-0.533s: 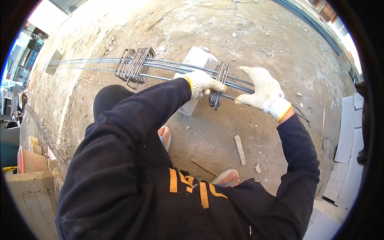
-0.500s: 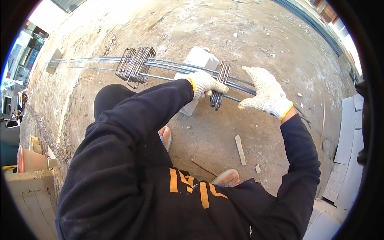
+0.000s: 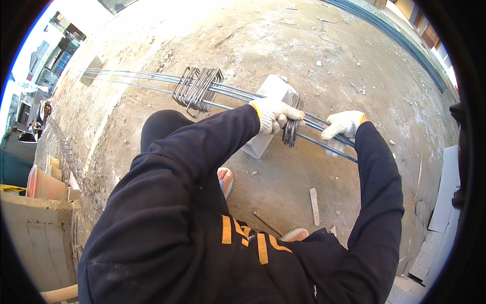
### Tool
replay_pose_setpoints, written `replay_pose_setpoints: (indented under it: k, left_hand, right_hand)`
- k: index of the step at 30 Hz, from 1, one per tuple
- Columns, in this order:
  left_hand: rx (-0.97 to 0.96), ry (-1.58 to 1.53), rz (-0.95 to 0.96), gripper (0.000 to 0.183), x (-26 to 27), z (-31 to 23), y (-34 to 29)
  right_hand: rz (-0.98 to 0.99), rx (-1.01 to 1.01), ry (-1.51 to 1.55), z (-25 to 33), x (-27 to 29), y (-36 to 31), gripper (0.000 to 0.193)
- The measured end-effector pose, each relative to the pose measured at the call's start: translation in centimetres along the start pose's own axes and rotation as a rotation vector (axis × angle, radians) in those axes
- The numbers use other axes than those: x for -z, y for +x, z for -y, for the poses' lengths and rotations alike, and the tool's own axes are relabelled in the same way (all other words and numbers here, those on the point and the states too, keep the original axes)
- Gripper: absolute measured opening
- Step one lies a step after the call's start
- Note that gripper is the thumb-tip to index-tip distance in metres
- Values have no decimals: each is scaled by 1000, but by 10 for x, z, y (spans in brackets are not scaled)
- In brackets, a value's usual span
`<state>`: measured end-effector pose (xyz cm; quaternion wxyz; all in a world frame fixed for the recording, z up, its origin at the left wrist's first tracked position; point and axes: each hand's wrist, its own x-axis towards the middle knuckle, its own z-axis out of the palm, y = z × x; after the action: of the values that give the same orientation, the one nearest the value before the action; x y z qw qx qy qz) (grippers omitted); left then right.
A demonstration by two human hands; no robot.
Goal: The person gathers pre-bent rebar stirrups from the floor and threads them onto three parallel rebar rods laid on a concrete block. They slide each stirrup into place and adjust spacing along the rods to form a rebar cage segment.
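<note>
Several long steel rebars (image 3: pixel 243 94) run across in front of me, resting on a pale concrete block (image 3: pixel 277 90). My left hand (image 3: pixel 273 115), in a white knit glove, is closed on a tight bunch of rebar stirrups (image 3: pixel 290 130) strung on the bars. To its right, my gloved right hand (image 3: pixel 344 124) wraps round the rebars, thumb on the near side and fingers showing beneath them. A second, looser bunch of stirrups (image 3: pixel 197 88) hangs on the bars farther left.
The bars' far left ends lie on another block (image 3: pixel 92 70). A wood strip (image 3: pixel 315 206) and a thin stick (image 3: pixel 267 223) lie on the dirt near my feet. Pale blocks (image 3: pixel 433 243) are stacked at right, and more rebar (image 3: pixel 400 38) lies at the far right.
My right hand has gone from open beside the bars to closed round them. My left hand stays on the stirrup bunch. The whole view has shifted a little.
</note>
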<state>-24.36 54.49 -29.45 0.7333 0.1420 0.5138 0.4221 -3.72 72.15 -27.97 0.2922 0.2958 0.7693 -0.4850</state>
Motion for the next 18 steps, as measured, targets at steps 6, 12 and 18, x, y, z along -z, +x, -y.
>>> replay_pose_setpoints:
  k: [6,12,18]
  left_hand:
    - [-52,126,-44,9,24,-8,-19]
    - [-190,284,-104,20,46,-21,-47]
    - [-163,284,-134,20,52,-23,-55]
  right_hand:
    - [165,-89,134,3,4,-2,37]
    - [142,-150,158,15,5,-8,31]
    - [114,-167,95,25,4,-17,33]
